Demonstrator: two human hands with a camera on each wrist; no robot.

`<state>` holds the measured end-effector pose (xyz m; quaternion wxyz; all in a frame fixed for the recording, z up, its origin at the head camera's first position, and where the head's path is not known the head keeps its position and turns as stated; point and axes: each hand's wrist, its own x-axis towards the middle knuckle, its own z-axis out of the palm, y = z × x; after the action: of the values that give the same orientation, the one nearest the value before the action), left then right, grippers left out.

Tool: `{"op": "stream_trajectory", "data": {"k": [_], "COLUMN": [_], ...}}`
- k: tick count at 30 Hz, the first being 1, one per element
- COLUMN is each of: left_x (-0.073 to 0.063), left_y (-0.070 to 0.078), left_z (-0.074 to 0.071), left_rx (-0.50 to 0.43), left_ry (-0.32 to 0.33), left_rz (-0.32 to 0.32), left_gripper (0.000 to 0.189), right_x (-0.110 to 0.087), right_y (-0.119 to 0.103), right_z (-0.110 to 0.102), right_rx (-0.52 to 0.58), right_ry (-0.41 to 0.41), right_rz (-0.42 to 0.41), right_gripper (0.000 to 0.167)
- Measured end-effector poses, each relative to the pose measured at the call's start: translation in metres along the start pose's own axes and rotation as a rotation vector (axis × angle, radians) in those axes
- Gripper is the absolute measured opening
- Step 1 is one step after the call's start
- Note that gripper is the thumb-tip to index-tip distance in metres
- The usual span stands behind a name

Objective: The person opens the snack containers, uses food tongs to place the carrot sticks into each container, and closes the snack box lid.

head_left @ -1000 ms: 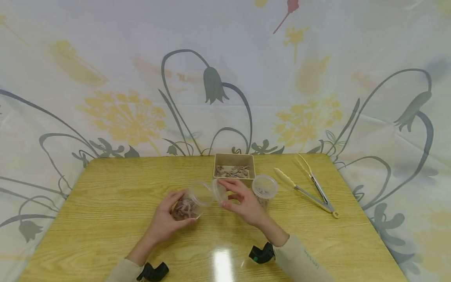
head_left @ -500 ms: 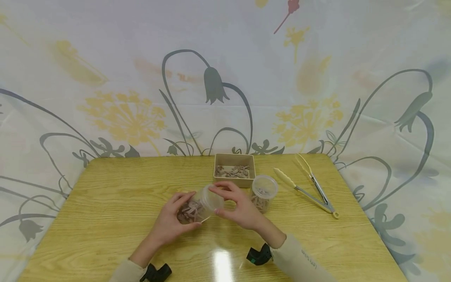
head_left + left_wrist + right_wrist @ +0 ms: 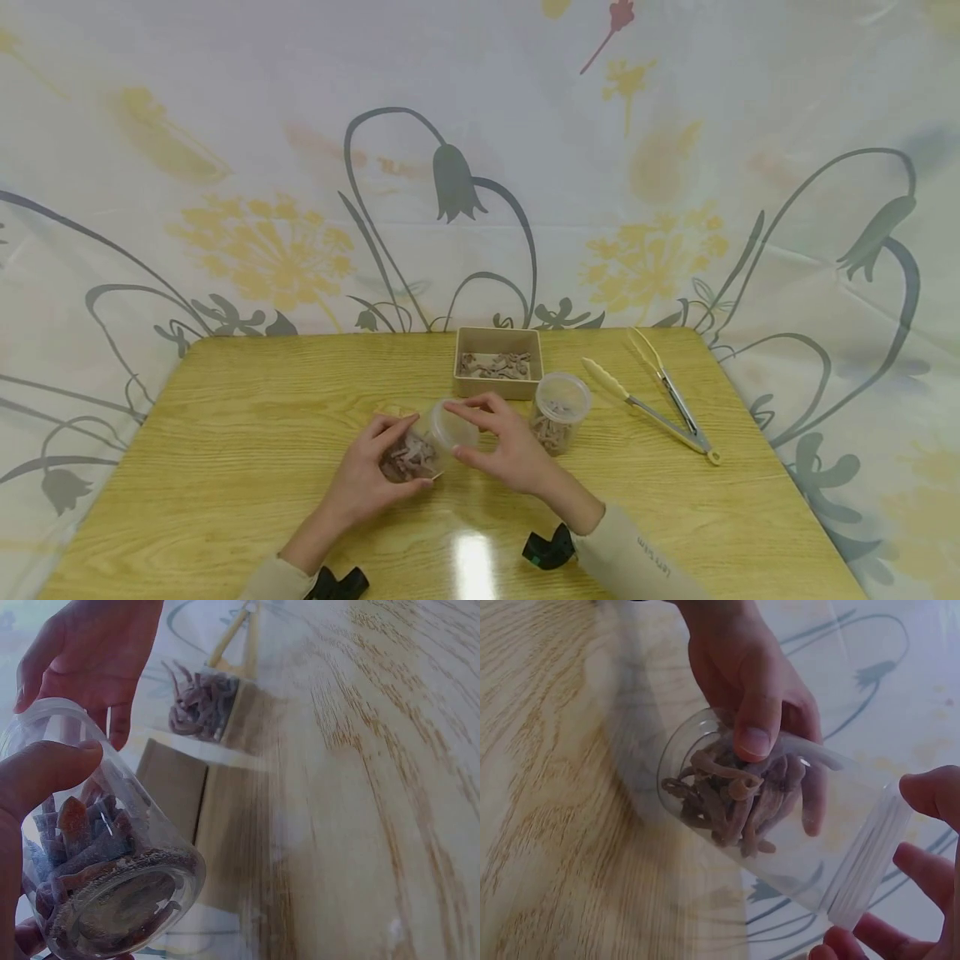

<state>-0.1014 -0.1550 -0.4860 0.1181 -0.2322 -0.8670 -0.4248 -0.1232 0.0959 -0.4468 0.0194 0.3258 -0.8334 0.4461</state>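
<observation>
A clear plastic jar [image 3: 412, 454] with brown dried strips inside is held tilted above the table, its mouth toward the right. My left hand [image 3: 367, 471] grips its body, thumb on the near side and fingers on the far side. The translucent lid [image 3: 454, 427] sits over the jar's mouth. My right hand [image 3: 510, 446] holds the lid's rim between thumb and fingers. The right wrist view shows the ridged lid [image 3: 870, 859] against the jar's end and the strips [image 3: 735, 795] gathered toward the base.
A second lidded jar [image 3: 561, 408] of similar strips stands just right of my right hand. Behind it is a beige rectangular box [image 3: 498, 388] with loose strips on its floor. Tongs [image 3: 663, 417] with cream tips lie spread at the right of the wooden table [image 3: 262, 400].
The lid, earlier apart from the jar's mouth, has come onto it in my right hand. Both hands have shifted slightly toward the near side with the jar.
</observation>
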Motion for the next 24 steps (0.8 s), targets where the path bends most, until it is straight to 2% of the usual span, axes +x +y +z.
{"op": "stream_trajectory", "data": {"k": [4, 6, 10, 12, 15, 19, 21, 24], "left_x": [-0.001, -0.001, -0.002, -0.002, -0.003, -0.003, -0.002, -0.001], "left_y": [0.001, 0.002, 0.003, 0.003, 0.001, 0.001, 0.002, 0.002], "left_z": [0.001, 0.002, 0.005, 0.006, 0.006, 0.002, 0.001, 0.0], "left_rx": [0.026, 0.044, 0.044, 0.019, -0.017, -0.053, -0.069, -0.096], "left_ry": [0.018, 0.02, -0.005, -0.023, -0.041, -0.058, -0.071, -0.085], "left_rz": [0.011, 0.024, 0.018, -0.001, -0.038, -0.058, -0.058, -0.055], "left_gripper": [0.083, 0.084, 0.084, 0.084, 0.084, 0.083, 0.082, 0.081], "right_x": [0.001, 0.0, -0.002, -0.004, -0.003, 0.0, 0.0, 0.0], "right_y": [-0.001, -0.002, -0.001, 0.0, 0.002, 0.005, 0.006, 0.009], "right_z": [0.003, 0.005, 0.009, 0.008, 0.0, -0.013, -0.017, -0.019], "right_rx": [-0.053, -0.122, -0.233, -0.221, -0.083, 0.112, 0.139, 0.126], "right_ry": [0.025, 0.046, 0.081, 0.093, 0.09, -0.022, -0.088, -0.156], "right_rz": [0.063, 0.101, 0.146, 0.141, 0.08, -0.052, -0.1, -0.172], "right_gripper": [0.052, 0.052, 0.057, 0.058, 0.049, 0.06, 0.065, 0.063]}}
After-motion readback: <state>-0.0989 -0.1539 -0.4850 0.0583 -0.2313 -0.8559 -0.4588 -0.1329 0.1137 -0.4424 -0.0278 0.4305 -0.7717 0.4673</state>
